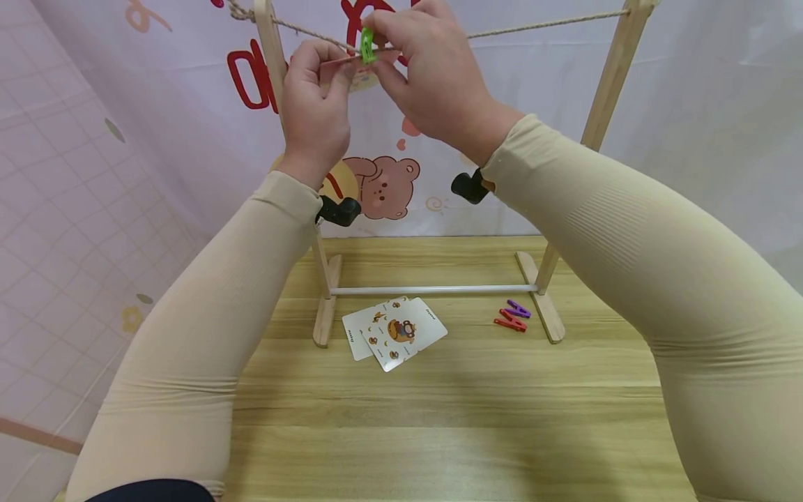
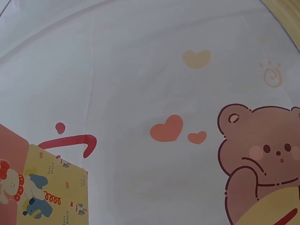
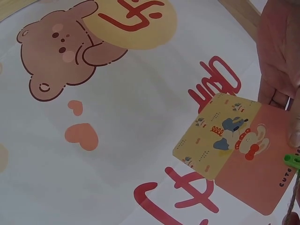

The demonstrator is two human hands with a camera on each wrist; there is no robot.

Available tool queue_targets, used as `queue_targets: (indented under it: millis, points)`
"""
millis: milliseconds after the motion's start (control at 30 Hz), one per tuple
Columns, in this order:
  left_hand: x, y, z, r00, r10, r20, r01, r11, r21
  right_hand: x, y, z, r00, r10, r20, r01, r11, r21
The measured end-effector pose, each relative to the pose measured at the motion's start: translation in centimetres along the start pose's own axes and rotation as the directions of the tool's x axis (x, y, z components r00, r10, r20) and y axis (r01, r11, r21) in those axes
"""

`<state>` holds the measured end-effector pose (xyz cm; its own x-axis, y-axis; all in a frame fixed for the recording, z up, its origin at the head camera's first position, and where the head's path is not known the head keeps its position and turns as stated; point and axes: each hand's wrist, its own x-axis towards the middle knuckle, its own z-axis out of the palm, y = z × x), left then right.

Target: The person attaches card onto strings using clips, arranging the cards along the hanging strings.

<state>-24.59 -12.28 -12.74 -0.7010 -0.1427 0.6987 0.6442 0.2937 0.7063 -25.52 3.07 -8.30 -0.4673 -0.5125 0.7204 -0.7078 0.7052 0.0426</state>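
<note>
My left hand (image 1: pixel 316 104) pinches a pink and yellow card (image 3: pixel 248 164) by its upper edge at the rope (image 1: pixel 546 26). A rabbit and a blue figure are printed on this card, and its patterned part also appears in the left wrist view. Between the fingers of my right hand (image 1: pixel 433 70) is a green clothespin (image 1: pixel 366 46), set over the rope and the card's top edge. Whether its jaws bite the card fully cannot be made out. Part of the left hand also shows at the right wrist view's edge, beside the card.
A wooden frame with posts (image 1: pixel 611 77) and a white crossbar (image 1: pixel 433 289) stands on the table (image 1: pixel 439 418). Two overlapping cards (image 1: pixel 401 331) lie near its left foot. A purple clothespin (image 1: pixel 518 309) and red clothespins (image 1: pixel 511 321) lie near the right foot. Behind hangs a printed cloth (image 1: pixel 514 90).
</note>
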Motion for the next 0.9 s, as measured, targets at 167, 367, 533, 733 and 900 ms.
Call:
queue_targets:
  millis: [167, 367, 533, 733, 900]
  points:
    - [0.0, 0.3, -0.1, 1.0, 0.005, -0.004, -0.004, 1.0, 0.011, 0.1, 0.2, -0.1, 1.0, -0.013, -0.022, 0.013, 1.0, 0.003]
    - [0.1, 0.8, -0.1, 1.0, -0.018, -0.017, 0.019, 1.0, 0.021, -0.1, 0.5, -0.4, 0.999, -0.017, -0.051, 0.017, 1.0, -0.004]
    - [0.2, 1.1, -0.2, 0.999, -0.034, -0.012, 0.034, 0.999, 0.013, -0.7, 0.5, -0.8, 0.997, -0.014, -0.076, 0.014, 1.0, -0.006]
    - [0.5, 1.2, -0.3, 0.999, -0.052, -0.002, 0.052, 0.998, -0.037, -2.0, 0.7, -1.1, 0.986, -0.062, -0.155, 0.064, 0.998, 0.007]
    - [0.7, 1.4, -0.5, 0.994, -0.109, 0.0, 0.109, 0.992, -0.065, -3.8, 2.0, -0.7, 0.979, -0.114, -0.171, 0.108, 0.993, -0.04]
